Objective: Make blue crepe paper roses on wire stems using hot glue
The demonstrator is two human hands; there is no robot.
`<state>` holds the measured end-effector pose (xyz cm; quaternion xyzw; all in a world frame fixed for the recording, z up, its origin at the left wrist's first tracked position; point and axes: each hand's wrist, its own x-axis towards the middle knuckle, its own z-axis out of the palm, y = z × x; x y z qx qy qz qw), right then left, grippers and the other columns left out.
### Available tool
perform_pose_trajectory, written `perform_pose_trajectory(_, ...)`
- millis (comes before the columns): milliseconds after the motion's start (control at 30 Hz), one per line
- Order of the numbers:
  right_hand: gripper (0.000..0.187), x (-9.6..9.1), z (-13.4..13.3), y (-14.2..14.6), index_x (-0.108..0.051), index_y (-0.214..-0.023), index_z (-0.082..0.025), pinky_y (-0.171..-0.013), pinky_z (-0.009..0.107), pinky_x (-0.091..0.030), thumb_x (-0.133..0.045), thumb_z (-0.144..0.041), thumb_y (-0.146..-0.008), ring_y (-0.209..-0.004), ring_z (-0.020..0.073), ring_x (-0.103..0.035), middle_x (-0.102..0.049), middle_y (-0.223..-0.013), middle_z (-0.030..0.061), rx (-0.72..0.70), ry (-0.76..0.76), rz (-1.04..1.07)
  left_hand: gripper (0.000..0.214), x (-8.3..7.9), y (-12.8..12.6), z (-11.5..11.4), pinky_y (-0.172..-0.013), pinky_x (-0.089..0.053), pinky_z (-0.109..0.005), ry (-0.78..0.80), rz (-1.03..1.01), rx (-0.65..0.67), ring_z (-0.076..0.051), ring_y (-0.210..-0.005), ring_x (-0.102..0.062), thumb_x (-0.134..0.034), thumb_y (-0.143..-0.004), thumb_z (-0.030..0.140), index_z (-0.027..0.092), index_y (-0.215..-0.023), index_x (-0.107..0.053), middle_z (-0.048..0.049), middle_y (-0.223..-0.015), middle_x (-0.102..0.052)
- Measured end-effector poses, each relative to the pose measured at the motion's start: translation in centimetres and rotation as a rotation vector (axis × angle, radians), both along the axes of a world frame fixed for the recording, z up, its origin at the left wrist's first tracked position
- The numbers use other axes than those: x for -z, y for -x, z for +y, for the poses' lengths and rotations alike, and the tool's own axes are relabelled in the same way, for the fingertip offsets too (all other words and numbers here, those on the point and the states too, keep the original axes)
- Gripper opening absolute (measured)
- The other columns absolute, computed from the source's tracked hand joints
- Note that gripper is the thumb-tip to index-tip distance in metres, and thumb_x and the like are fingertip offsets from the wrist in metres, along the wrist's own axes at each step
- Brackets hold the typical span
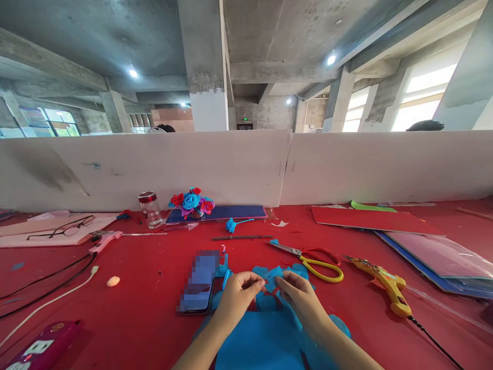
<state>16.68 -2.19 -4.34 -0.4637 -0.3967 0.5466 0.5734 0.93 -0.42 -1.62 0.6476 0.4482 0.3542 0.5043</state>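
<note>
My left hand (241,297) and my right hand (303,299) meet over the near middle of the table. Thumb and fingers of each pinch a small blue foam petal (271,280) between them. Loose blue petals (265,302) lie under and around my fingers. Nearest me, a larger blue foam sheet (258,339) is spread out, partly covered by my forearms. Just left of my left hand are a phone (200,282) and some small blue pieces (224,267). Farther off lies a small blue flower on a stem (231,225).
Scissors (323,264) and a yellow hot glue gun (385,280) lie to the right, by stacked foam sheets (435,257). A glass jar (151,210) and a flower bunch (191,201) stand at the back. Cables, a pink glue gun (106,240) and a power strip (40,347) are left.
</note>
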Motion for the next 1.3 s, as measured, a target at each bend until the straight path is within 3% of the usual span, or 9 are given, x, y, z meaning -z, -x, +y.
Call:
perform_pose_trajectory(167,0.025,-0.7,-0.5,0.4,-0.065,-0.066,-0.016,-0.051,0.021,-0.036,-0.073,-0.038,-0.059,-0.052,0.0087,-0.046,-0.057,-0.06,-0.001,-0.021,0.053,0.043,0.021,0.5,0.1,0.2,-0.054,-0.04,-0.024,-0.014,-0.013,-0.017,-0.015,-0.058,-0.056,-0.054,-0.074,0.036,0.017,-0.073,-0.061,-0.0045,-0.071,-0.07)
perform_pose_trajectory(400,0.023,-0.9,-0.7,0.5,-0.064,-0.061,-0.016,-0.047,0.021,-0.034,-0.074,-0.036,-0.057,-0.047,0.0074,-0.041,-0.053,-0.052,-0.0029,-0.006,0.041,0.073,0.012,0.0,0.1,0.0,-0.057,-0.042,-0.025,-0.049,-0.01,-0.028,-0.017,-0.058,-0.059,-0.057,-0.071,0.031,0.019,-0.071,-0.055,-0.002,-0.065,-0.068)
perform_pose_trajectory(600,0.025,-0.7,-0.6,0.4,-0.064,-0.063,-0.016,-0.048,0.021,-0.034,-0.075,-0.038,-0.057,-0.048,0.0079,-0.043,-0.055,-0.055,-0.0018,0.002,0.048,0.045,0.016,0.0,0.0,-0.1,-0.052,-0.041,-0.025,-0.068,0.003,-0.055,-0.016,-0.052,-0.058,-0.057,-0.072,0.032,0.018,-0.08,-0.055,-0.0043,-0.07,-0.07)
perform_pose_trajectory(767,0.028,-0.9,-0.6,0.5,-0.064,-0.064,-0.016,-0.047,0.022,-0.032,-0.073,-0.041,-0.058,-0.046,0.0081,-0.041,-0.054,-0.053,-0.0018,-0.009,0.02,-0.007,0.033,0.0,0.1,-0.2,-0.059,-0.044,-0.027,-0.051,0.001,-0.022,-0.019,-0.062,-0.061,-0.057,-0.073,0.034,0.016,-0.1,-0.06,-0.006,-0.077,-0.071)
perform_pose_trajectory(933,0.028,-0.3,-0.2,0.3,-0.06,-0.068,-0.016,-0.044,0.023,-0.029,-0.068,-0.042,-0.061,-0.043,0.0079,-0.037,-0.052,-0.051,-0.003,-0.032,0.0,-0.128,0.024,-0.1,0.0,-0.2,-0.051,-0.04,-0.025,-0.052,0.025,-0.054,-0.016,-0.054,-0.055,-0.055,-0.075,0.037,0.016,-0.081,-0.064,-0.0058,-0.072,-0.071)
perform_pose_trajectory(1100,0.025,0.5,0.2,-0.4,-0.051,-0.077,-0.02,-0.042,0.021,-0.024,-0.066,-0.031,-0.06,-0.043,0.0088,-0.037,-0.047,-0.047,-0.0076,-0.046,-0.041,-0.313,0.03,-0.2,0.1,-0.1,-0.046,-0.033,-0.024,-0.138,0.033,-0.076,-0.014,-0.048,-0.048,-0.049,-0.078,0.041,0.017,-0.067,-0.064,-0.0034,-0.061,-0.067)
perform_pose_trajectory(1167,0.021,0.2,0.0,-0.7,-0.05,-0.077,-0.02,-0.042,0.021,-0.023,-0.063,-0.03,-0.063,-0.042,0.0082,-0.036,-0.047,-0.048,-0.0077,-0.094,-0.053,-0.327,0.032,-0.3,0.1,-0.1,-0.047,-0.034,-0.024,-0.147,0.027,-0.081,-0.015,-0.049,-0.049,-0.049,-0.078,0.043,0.018,-0.068,-0.065,-0.0024,-0.058,-0.065)
perform_pose_trajectory(1300,0.014,-0.9,-1.1,-0.9,-0.052,-0.079,-0.02,-0.042,0.02,-0.025,-0.058,-0.022,-0.067,-0.043,0.0076,-0.035,-0.047,-0.052,-0.0072,-0.428,-0.056,-0.388,0.035,-0.4,0.3,-0.1,-0.051,-0.037,-0.024,-0.169,0.02,-0.091,-0.016,-0.053,-0.052,-0.047,-0.079,0.046,0.018,-0.064,-0.062,-0.0014,-0.055,-0.061)
